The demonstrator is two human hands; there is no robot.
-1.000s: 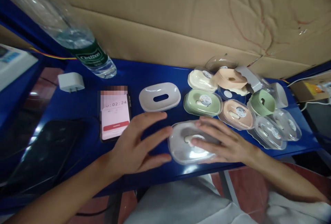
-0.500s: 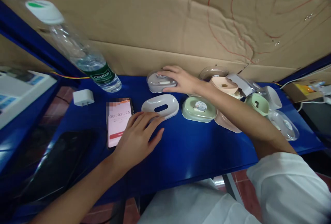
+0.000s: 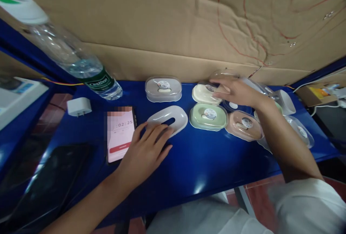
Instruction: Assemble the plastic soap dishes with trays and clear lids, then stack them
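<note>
My left hand [image 3: 148, 147] lies palm down with its fingers stretched out, the tips at the near rim of a pale grey oval dish [image 3: 180, 118] with a slot in it. My right hand [image 3: 234, 91] is slightly blurred, fingers extended, over the right end of a cream soap box [image 3: 201, 93] with a clear lid; whether it touches the lid I cannot tell. Behind the oval dish sits a grey soap box [image 3: 163, 95] under a clear lid. A green soap box [image 3: 198, 118] and a pinkish-brown one [image 3: 239, 133], both lidded, stand in front of the right hand.
A phone [image 3: 121, 129] showing a timer lies left of the oval dish. Farther left are a white charger plug [image 3: 79, 107], a tilted water bottle [image 3: 98, 81] and a dark phone-like slab [image 3: 54, 180]. More dishes and clear lids [image 3: 300, 129] lie at right. Cardboard [image 3: 151, 21] backs the blue table [image 3: 200, 162].
My right hand has left the grey soap box and moved right to the cream one. My left hand stays by the oval dish, which has turned slightly. The view has shifted a little.
</note>
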